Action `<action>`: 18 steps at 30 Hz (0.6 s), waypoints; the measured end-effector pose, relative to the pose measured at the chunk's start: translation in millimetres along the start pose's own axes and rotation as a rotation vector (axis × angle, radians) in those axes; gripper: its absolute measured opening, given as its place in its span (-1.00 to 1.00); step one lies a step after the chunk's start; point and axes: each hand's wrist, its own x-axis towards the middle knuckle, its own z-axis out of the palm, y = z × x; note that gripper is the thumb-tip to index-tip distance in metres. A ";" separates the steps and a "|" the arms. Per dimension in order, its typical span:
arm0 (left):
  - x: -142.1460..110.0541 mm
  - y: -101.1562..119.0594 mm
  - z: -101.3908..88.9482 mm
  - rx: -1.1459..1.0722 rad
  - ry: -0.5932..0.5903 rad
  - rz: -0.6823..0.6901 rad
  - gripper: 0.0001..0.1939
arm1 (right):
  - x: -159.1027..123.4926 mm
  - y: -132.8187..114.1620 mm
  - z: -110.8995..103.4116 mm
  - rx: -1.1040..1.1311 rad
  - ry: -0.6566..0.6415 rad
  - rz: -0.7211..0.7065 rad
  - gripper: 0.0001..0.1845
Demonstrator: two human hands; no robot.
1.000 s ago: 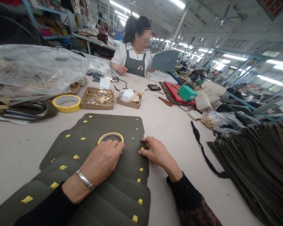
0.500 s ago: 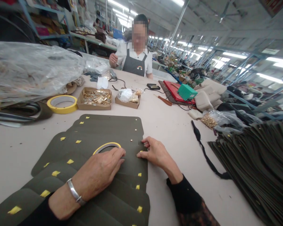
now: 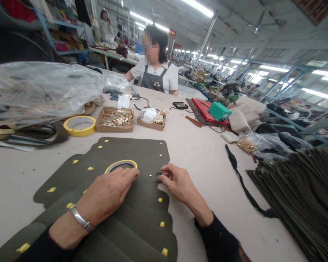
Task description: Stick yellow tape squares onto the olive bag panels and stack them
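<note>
Overlapping dark olive panels (image 3: pixel 125 145) lie in front of me, with small yellow tape pieces (image 3: pixel 160 200) along both sides. Small gold studs (image 3: pixel 150 175) show near the upper right edge. My left hand (image 3: pixel 106 189), with a silver bracelet at the wrist, rests on the panels with its fingers curled over the near side of a yellow tape roll (image 3: pixel 121 162). At the right edge, thumb and index finger of my right hand (image 3: pixel 180 182) pinch a panel's edge. A tiny shiny spot shows by those fingertips; whether they also hold it I cannot tell.
Cardboard trays of gold metal pieces (image 3: pixel 114 128) and wrapped fittings (image 3: pixel 151 124) stand beyond, beside another tape roll (image 3: pixel 80 131). Stacked olive panels (image 3: pixel 297 203) and a black strap (image 3: pixel 243 185) lie right. A green box (image 3: pixel 219 111) sits farther back; a co-worker (image 3: pixel 155 74) is across the table.
My right hand has pulled the pinched panel edge slightly inward, and the nearest stud has shifted toward me. My left hand stays on the tape roll. The co-worker has turned sideways.
</note>
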 end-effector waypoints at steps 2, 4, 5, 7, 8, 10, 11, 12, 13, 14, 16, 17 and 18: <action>2.3 0.6 1.1 0.025 -0.038 -0.001 -0.76 | 6.1 -4.2 8.0 -0.073 0.022 -0.087 -0.76; 5.1 7.9 0.9 0.033 -0.055 -0.005 -0.77 | 10.2 -10.3 15.7 -0.162 -0.004 -0.192 -0.73; 6.5 13.1 0.4 0.042 -0.054 -0.004 -0.78 | 11.3 -13.7 19.1 -0.207 -0.025 -0.236 -0.73; 9.8 23.6 -0.9 0.064 -0.058 -0.001 -0.83 | 12.3 -19.1 24.7 -0.290 -0.055 -0.281 -0.74; 11.7 27.8 -1.4 0.074 -0.065 0.000 -0.86 | 12.9 -20.2 27.0 -0.323 -0.057 -0.277 -0.76; 15.5 33.2 -2.2 0.107 -0.089 0.000 -0.87 | 15.0 -18.8 30.9 -0.366 -0.059 -0.263 -0.79; 16.9 34.7 -2.8 0.120 -0.103 -0.009 -0.88 | 16.4 -16.8 32.4 -0.378 -0.053 -0.266 -0.80; 17.8 35.8 -3.7 0.125 -0.117 -0.018 -0.89 | 17.8 -14.4 33.4 -0.387 -0.047 -0.273 -0.79; 18.0 36.9 -4.9 0.127 -0.126 -0.026 -0.89 | 19.0 -12.0 33.7 -0.395 -0.040 -0.280 -0.79; 17.5 38.2 -6.5 0.125 -0.133 -0.031 -0.89 | 19.7 -9.8 33.1 -0.406 -0.032 -0.281 -0.78; 14.5 40.4 -10.6 0.122 -0.143 -0.035 -0.89 | 19.7 -6.6 28.9 -0.440 -0.024 -0.260 -0.79; 12.1 41.0 -12.8 0.123 -0.153 -0.037 -0.89 | 19.1 -5.7 25.5 -0.460 -0.024 -0.241 -0.80; 9.3 40.9 -14.8 0.126 -0.168 -0.043 -0.87 | 18.3 -5.1 21.4 -0.476 -0.030 -0.221 -0.80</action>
